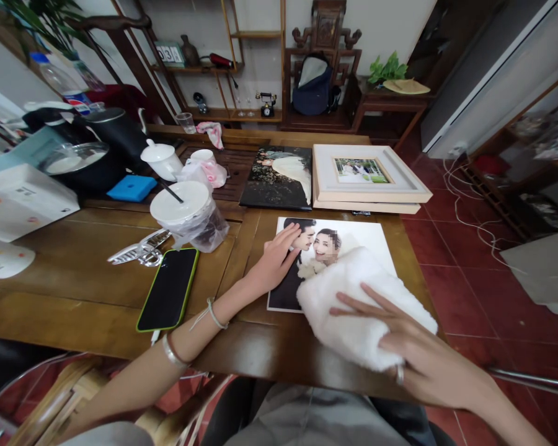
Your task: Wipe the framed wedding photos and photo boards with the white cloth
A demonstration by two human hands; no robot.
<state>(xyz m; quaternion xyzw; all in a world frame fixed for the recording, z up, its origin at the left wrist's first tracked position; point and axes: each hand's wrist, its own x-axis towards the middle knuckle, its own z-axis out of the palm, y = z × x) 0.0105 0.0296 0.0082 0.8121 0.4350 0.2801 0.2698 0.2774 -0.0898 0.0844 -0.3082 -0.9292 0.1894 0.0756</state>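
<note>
- A wooden table (74, 266) stands on a red tiled floor (451, 248), with dark shelves (242, 68) along the far wall.
- A large photo print (353, 238) lies flat near the table's near right corner.
- The left hand (274, 263) rests on the print's left edge, fingers spread flat, pressing it down and grasping nothing.
- The right hand (418, 359) lies on a white cloth (353, 310), fingers stretched out over it, pressing rather than clenching.
- The cloth covers the print's lower right part and reaches the table's near edge.
- A phone (170, 288) in a green case lies left of the print, well apart from the left hand.
- Just beyond the phone are a hair clip (137, 253) and a lidded cup (183, 207) in a plastic bag.
- Toward the far right corner sit two stacked frames (367, 179), with a dark print (279, 176) just beside them.
</note>
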